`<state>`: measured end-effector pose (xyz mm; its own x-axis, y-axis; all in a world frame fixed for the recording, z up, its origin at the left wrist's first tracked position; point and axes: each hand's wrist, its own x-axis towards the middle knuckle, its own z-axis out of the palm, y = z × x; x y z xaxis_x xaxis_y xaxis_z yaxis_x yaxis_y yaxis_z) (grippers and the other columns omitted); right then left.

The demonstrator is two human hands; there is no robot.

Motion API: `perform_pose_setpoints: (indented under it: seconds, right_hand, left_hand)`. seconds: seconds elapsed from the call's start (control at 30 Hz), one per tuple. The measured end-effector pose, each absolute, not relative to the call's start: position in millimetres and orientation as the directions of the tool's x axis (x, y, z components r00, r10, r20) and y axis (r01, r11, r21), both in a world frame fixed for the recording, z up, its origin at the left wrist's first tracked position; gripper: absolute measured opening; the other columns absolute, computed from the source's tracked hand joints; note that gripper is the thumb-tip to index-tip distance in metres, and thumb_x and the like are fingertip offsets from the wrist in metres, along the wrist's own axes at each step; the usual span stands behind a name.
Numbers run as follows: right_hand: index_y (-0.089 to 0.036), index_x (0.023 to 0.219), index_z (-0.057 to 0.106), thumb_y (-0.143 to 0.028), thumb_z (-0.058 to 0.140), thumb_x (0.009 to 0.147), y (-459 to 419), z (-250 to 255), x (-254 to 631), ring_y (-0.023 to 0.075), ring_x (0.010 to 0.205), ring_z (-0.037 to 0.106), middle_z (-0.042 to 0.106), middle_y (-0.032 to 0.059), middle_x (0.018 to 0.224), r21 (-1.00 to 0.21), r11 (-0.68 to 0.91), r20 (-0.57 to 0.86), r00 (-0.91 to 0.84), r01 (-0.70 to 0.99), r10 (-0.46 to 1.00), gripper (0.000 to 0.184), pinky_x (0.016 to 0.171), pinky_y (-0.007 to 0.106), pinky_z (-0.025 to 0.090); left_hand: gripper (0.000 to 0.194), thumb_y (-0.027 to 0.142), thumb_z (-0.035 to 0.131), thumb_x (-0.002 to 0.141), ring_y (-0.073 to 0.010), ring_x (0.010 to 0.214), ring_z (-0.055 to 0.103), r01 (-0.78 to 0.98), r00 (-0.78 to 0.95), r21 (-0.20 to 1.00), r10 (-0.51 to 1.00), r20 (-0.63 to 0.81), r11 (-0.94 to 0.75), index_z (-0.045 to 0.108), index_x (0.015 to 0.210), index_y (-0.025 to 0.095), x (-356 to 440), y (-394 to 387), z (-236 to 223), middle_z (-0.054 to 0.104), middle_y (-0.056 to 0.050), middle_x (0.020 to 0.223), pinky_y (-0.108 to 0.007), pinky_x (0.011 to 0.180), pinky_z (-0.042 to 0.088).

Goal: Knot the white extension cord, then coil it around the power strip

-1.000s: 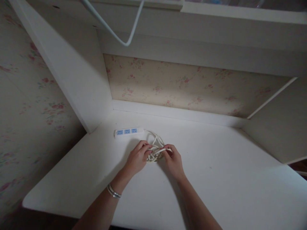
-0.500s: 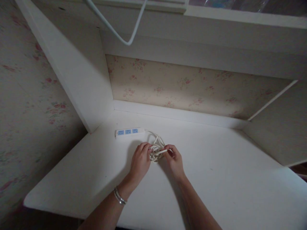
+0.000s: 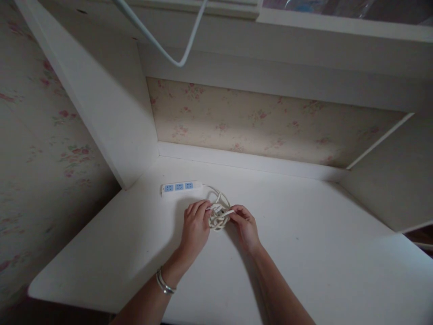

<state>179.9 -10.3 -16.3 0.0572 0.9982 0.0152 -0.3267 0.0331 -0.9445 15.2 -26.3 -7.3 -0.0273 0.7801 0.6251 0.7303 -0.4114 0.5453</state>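
A white power strip (image 3: 181, 186) with three blue socket panels lies on the white desk (image 3: 304, 271). Its cream cord (image 3: 219, 222) runs from the right end into a tangled bundle between my hands. My left hand (image 3: 196, 223) is closed around the bundle's left side, its fingertips partly hidden. On the right, my right hand (image 3: 246, 224) pinches a strand of the cord between thumb and fingers. Two silver bangles (image 3: 165, 282) circle my left wrist.
A low white ledge (image 3: 253, 161) runs along the back, below floral wallpaper (image 3: 264, 122). White side panels (image 3: 98, 90) flank the desk. Overhead hangs a bent pale rod or cable (image 3: 179, 62) under a shelf (image 3: 304, 49).
The view has shifted slightly. My right hand's fingers have closed in more on the cord strand, and the tangle's loops sit a little differently. The power strip stays in place.
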Motion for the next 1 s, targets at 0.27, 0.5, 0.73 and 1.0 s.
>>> perform_pose_setpoints:
  seconds: [0.27,0.5,0.73,1.0]
  right_hand:
    - [-0.020,0.082,0.058,-0.046,0.073,0.072,-12.5,-16.5,175.5,0.0135,0.060,0.050,0.058,-0.0016,0.065,-0.993,0.042,0.024,0.155,-0.113,0.988,0.032,0.057,0.026,0.038]
    - [-0.020,0.075,0.053,-0.050,0.064,0.079,-18.5,-12.5,175.3,0.0090,0.048,0.038,0.043,-0.0070,0.055,-0.993,0.112,0.108,0.134,-0.022,0.985,0.032,0.048,0.022,0.031]
    - [-0.020,0.078,0.056,-0.033,0.058,0.082,-24.6,-16.0,176.3,0.0103,0.055,0.041,0.049,-0.0042,0.064,-0.969,0.191,0.198,0.032,0.155,0.980,0.014,0.051,0.023,0.032]
    - [-0.021,0.077,0.061,-0.017,0.051,0.073,-27.7,-16.2,179.6,0.0126,0.054,0.046,0.053,-0.0034,0.060,-0.866,0.256,0.222,-0.128,0.430,0.967,0.011,0.052,0.023,0.032]
  left_hand:
    - [0.021,0.029,0.056,0.088,-0.0205,0.098,0.061,0.528,-0.190,0.757,0.815,0.547,-0.385,0.058,0.107,0.019,10.5,-27.5,-4.4,0.066,-0.008,0.102,-0.036,0.086,0.049]
    - [0.037,0.036,0.063,0.084,-0.0165,0.085,0.067,0.309,-0.249,0.898,0.885,0.393,-0.313,0.058,0.116,0.018,4.7,-25.2,2.6,0.070,-0.008,0.100,-0.027,0.073,0.054]
    - [0.043,0.036,0.066,0.081,-0.0181,0.086,0.070,0.196,-0.268,0.922,0.886,0.378,-0.334,0.057,0.118,0.016,6.2,-27.4,6.7,0.071,-0.009,0.101,-0.030,0.077,0.058]
    - [0.043,0.032,0.063,0.084,-0.0177,0.090,0.069,0.215,-0.220,0.899,0.877,0.426,-0.383,0.055,0.124,0.018,4.1,-24.5,-0.8,0.069,-0.007,0.103,-0.029,0.081,0.058]
